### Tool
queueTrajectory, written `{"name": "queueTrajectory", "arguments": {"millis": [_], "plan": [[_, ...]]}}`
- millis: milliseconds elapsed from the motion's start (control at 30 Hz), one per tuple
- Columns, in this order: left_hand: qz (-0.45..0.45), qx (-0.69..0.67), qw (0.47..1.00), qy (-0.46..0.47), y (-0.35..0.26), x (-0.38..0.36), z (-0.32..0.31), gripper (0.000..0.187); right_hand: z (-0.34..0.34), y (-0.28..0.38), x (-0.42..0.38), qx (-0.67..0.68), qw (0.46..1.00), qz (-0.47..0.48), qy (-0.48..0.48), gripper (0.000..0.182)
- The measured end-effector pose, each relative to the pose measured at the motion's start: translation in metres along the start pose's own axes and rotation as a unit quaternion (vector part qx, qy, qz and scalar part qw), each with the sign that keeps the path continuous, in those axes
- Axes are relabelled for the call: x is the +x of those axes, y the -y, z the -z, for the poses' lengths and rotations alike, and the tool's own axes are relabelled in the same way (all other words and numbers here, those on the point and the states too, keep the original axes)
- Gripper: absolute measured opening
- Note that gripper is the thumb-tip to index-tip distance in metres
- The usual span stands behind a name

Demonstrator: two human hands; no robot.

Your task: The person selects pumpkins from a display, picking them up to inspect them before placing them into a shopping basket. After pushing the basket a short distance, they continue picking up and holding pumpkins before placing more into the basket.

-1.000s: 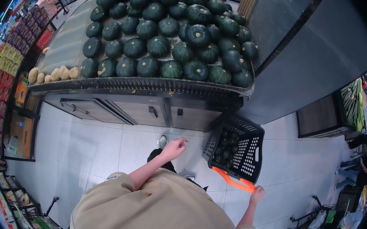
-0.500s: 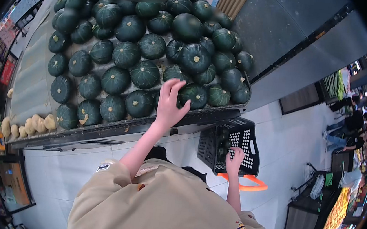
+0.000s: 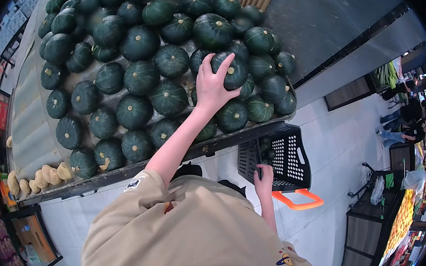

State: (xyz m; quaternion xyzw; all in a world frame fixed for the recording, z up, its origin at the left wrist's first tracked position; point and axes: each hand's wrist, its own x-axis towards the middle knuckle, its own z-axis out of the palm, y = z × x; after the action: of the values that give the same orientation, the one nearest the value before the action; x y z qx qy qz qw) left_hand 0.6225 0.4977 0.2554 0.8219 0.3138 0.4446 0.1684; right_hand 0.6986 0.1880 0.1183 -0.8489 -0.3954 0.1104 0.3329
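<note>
Dark green kabocha squashes (image 3: pixel 139 77) cover a sloped display stand. My left hand (image 3: pixel 216 84) reaches over them, fingers spread and thumb out to the right. One kabocha squash (image 3: pixel 235 73) with a pale stem scar sits under its fingers, partly hidden by the hand. Lower right, my right hand (image 3: pixel 264 183) has bent fingers at the near side of a black shopping basket (image 3: pixel 296 169) with an orange handle (image 3: pixel 299 200). A dark edge shows between that thumb and fingers; I cannot tell what it is. Small dark round items (image 3: pixel 268 152) lie inside the basket.
Pale oblong vegetables (image 3: pixel 50 174) line the stand's lower left corner. A grey metal panel (image 3: pixel 325 31) rises on the right. Beyond the white tiled floor (image 3: pixel 311 235) are a cart (image 3: pixel 372 184), a bin of yellow produce (image 3: pixel 400 218) and people (image 3: pixel 404 120) at far right.
My left hand has moved up and away from the front row to a squash farther back, its fingers spreading wider. My right hand stays by the basket. The whole view has shifted slightly.
</note>
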Motion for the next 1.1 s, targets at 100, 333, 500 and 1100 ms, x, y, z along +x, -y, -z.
{"name": "queueTrajectory", "arguments": {"millis": [100,333,500,1100], "plan": [[0.036,-0.151,0.987,-0.032,0.0,-0.002,0.017,0.084,-0.003,0.022,0.014,0.019,1.0,0.018,-0.002,0.021],[0.377,-0.816,0.407,0.163,0.0,-0.031,0.059,0.095,0.0,0.066,0.039,0.064,0.996,0.056,0.022,0.02],[0.36,-0.896,0.204,0.159,0.015,-0.056,0.064,0.102,-0.001,0.099,0.059,0.093,0.99,0.098,0.048,0.021],[0.21,-0.449,0.868,-0.035,0.014,-0.073,0.092,0.074,0.006,0.153,0.11,0.206,0.969,0.135,0.033,0.021]]}}
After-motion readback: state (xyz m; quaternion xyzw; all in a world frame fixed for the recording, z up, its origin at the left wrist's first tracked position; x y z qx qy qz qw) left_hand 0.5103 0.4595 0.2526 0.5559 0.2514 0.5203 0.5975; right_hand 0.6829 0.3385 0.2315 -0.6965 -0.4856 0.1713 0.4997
